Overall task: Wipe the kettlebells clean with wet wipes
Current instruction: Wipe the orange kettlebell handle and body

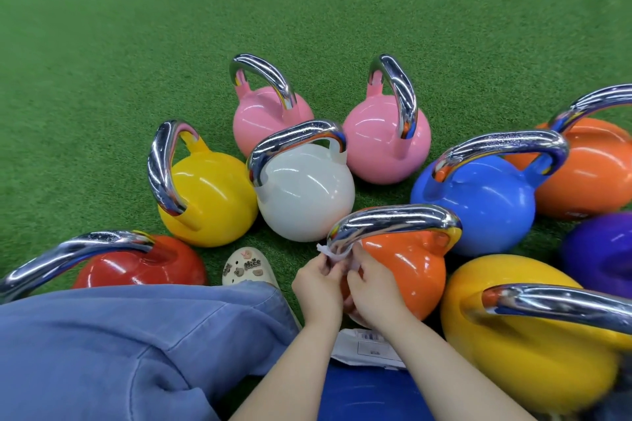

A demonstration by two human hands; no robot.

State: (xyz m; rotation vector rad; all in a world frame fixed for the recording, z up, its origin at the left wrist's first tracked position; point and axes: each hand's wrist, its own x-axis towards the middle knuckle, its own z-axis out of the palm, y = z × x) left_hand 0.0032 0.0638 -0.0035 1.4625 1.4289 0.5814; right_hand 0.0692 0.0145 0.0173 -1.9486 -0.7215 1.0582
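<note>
Both the left hand [318,278] and right hand [371,287] pinch a wet wipe [333,255], touching the near end of the orange kettlebell's [415,270] chrome handle [393,220], which runs rightward.

Kettlebells [304,198] crowd ahead and right — open turf [102,79] lies beyond, left and far.

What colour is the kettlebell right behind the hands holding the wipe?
Orange kettlebell with a chrome handle; clearest in the head view.

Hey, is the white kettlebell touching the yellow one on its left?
Touching. In the head view the white kettlebell and the yellow kettlebell meet along their rounded sides, with no green turf visible between them at that spot.
</note>
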